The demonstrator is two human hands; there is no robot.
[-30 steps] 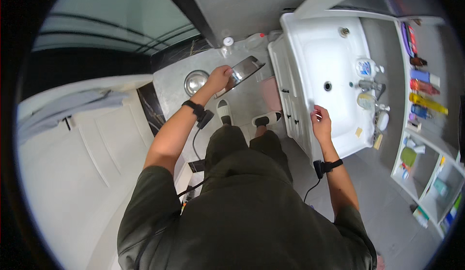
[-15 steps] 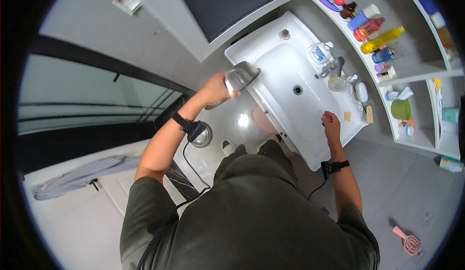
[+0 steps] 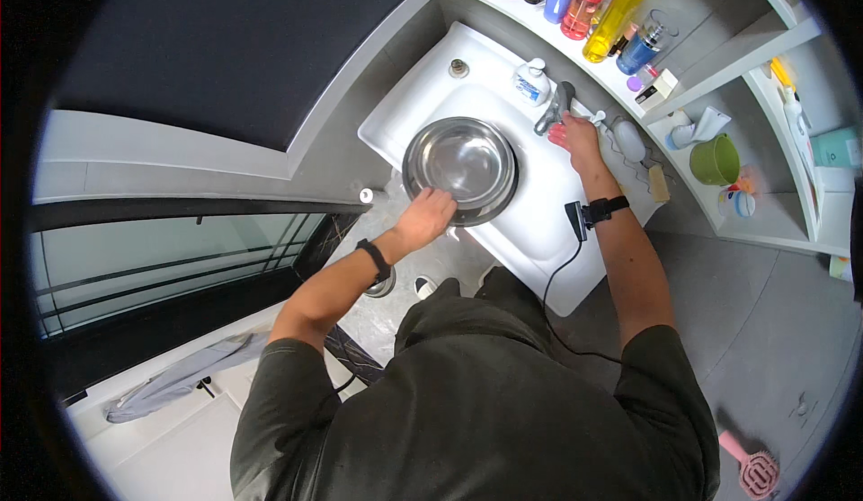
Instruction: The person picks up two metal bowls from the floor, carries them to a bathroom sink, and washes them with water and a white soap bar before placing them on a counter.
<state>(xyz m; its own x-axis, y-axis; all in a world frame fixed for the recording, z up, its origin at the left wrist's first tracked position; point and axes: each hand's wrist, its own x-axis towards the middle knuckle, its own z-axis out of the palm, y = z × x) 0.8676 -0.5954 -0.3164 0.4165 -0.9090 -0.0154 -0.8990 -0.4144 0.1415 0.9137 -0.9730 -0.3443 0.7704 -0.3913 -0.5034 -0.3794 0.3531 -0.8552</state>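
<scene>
A shiny stainless steel basin (image 3: 465, 161) hangs over the left part of the white sink (image 3: 548, 258). A second steel edge shows beneath its rim; I cannot tell whether another bowl is under it. My left hand (image 3: 426, 218) is closed on the near rim, thumb and fingers pinching it. My right hand (image 3: 577, 139) is at the grey faucet (image 3: 556, 108), fingers stretched out just below the spout and lever. Whether the fingertips touch the faucet is unclear. The basin covers the drain.
A white pump bottle (image 3: 532, 83) stands left of the faucet. A soap dish (image 3: 629, 141) and a bar of soap (image 3: 660, 184) sit on the sink's right edge. Shelves behind hold several bottles, among them a yellow bottle (image 3: 617, 16), and a green cup (image 3: 716, 160).
My left hand has brought the steel basin from beside the sink to over it. My right hand has moved from the sink's near right side up to the faucet. The view has shifted.
</scene>
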